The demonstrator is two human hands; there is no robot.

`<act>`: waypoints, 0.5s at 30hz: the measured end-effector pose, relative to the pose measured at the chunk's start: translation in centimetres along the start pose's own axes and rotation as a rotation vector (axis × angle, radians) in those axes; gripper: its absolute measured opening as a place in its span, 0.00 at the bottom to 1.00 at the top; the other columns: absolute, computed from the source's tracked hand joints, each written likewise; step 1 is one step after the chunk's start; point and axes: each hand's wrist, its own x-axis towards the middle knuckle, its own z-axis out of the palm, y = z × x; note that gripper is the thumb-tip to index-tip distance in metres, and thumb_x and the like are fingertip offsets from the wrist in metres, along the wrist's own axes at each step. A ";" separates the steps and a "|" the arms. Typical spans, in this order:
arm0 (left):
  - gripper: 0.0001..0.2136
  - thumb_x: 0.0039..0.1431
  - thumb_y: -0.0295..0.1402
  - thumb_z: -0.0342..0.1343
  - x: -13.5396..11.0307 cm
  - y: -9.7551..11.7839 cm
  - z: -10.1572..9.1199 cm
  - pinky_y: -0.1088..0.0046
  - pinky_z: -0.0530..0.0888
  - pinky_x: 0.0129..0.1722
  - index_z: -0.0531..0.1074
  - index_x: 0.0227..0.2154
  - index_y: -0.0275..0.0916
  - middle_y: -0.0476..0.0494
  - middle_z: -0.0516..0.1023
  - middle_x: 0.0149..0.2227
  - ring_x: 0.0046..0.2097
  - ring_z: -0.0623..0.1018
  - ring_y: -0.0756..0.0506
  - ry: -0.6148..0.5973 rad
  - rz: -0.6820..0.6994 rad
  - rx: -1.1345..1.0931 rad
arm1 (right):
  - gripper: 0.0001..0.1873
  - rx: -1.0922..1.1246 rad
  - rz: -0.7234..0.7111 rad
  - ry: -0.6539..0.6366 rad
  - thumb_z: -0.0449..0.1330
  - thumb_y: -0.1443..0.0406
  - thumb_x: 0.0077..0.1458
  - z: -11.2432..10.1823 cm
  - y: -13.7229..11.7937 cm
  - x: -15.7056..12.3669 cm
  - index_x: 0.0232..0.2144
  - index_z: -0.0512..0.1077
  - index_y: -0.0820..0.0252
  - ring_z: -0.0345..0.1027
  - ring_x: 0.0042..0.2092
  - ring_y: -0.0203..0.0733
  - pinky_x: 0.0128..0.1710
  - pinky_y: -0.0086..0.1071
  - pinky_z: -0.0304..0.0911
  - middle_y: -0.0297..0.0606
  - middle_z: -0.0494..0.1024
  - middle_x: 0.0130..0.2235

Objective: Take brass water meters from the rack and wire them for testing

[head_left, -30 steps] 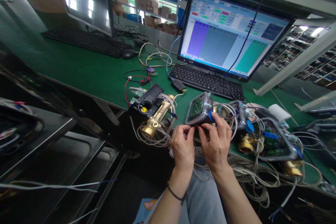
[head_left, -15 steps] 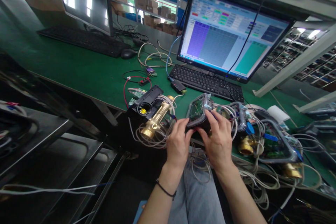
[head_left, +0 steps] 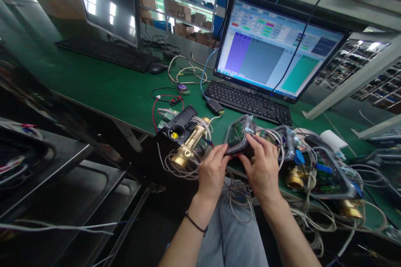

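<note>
At the front edge of the green bench, a boxy meter [head_left: 237, 134] with a clear lid is held between both hands, tilted up. My left hand [head_left: 213, 171] grips its lower left corner with thumb and fingers. Fingers of my right hand [head_left: 263, 164] are closed on its right side. Grey cables come off the meter's right side and loop below it. Left of my hands lies another meter with a brass pipe body [head_left: 193, 142] and an open black housing [head_left: 183, 122]. To the right stand further meters, one with a clear-lidded case [head_left: 333, 173] and a brass fitting [head_left: 293, 179].
A lit monitor [head_left: 278, 46] and a black keyboard [head_left: 250, 101] stand behind the meter. Near them lie a black adapter [head_left: 214, 107] and a small purple connector [head_left: 182, 88]. A dark monitor [head_left: 108, 4] and a mouse [head_left: 157, 68] are at left; metal trays [head_left: 90, 183] stand lower left.
The view has shifted slightly, so the bench items at left sit a little lower and further right. Both hands still hold the meter in nearly the same pose.
</note>
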 end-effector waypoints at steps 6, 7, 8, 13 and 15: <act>0.14 0.60 0.28 0.55 -0.2 0.0 0.2 0.66 0.74 0.48 0.69 0.49 0.40 0.43 0.75 0.46 0.47 0.75 0.45 0.016 -0.015 0.002 | 0.24 0.015 -0.016 -0.021 0.55 0.66 0.57 -0.2 0.1 -0.1 0.56 0.62 0.53 0.61 0.52 0.46 0.51 0.45 0.62 0.44 0.70 0.51; 0.13 0.60 0.28 0.54 -0.2 0.0 0.3 0.65 0.74 0.48 0.69 0.49 0.40 0.43 0.75 0.46 0.47 0.76 0.44 0.015 -0.018 -0.006 | 0.24 0.008 -0.021 -0.018 0.55 0.66 0.57 -0.2 0.1 -0.2 0.57 0.61 0.53 0.61 0.52 0.46 0.51 0.45 0.62 0.44 0.70 0.51; 0.14 0.61 0.28 0.54 -0.1 0.0 0.2 0.64 0.74 0.48 0.69 0.49 0.41 0.43 0.75 0.46 0.47 0.76 0.44 0.007 -0.024 -0.017 | 0.24 0.001 -0.026 -0.013 0.55 0.66 0.57 -0.1 0.1 -0.2 0.57 0.61 0.54 0.62 0.52 0.47 0.50 0.46 0.63 0.45 0.70 0.50; 0.16 0.61 0.25 0.49 -0.3 1.6 -1.4 0.61 0.75 0.50 0.68 0.51 0.41 0.40 0.74 0.49 0.49 0.75 0.39 -0.061 -0.053 0.012 | 0.25 0.019 -0.078 0.038 0.53 0.66 0.58 0.1 1.0 -0.8 0.58 0.59 0.51 0.65 0.51 0.49 0.49 0.46 0.63 0.44 0.71 0.52; 0.18 0.59 0.23 0.50 -1.5 2.5 -2.3 0.63 0.77 0.48 0.67 0.51 0.43 0.40 0.74 0.50 0.48 0.76 0.40 -0.048 -0.039 0.094 | 0.26 0.051 -0.124 0.075 0.53 0.63 0.58 0.1 2.0 -1.4 0.58 0.60 0.49 0.66 0.50 0.50 0.48 0.45 0.63 0.43 0.72 0.52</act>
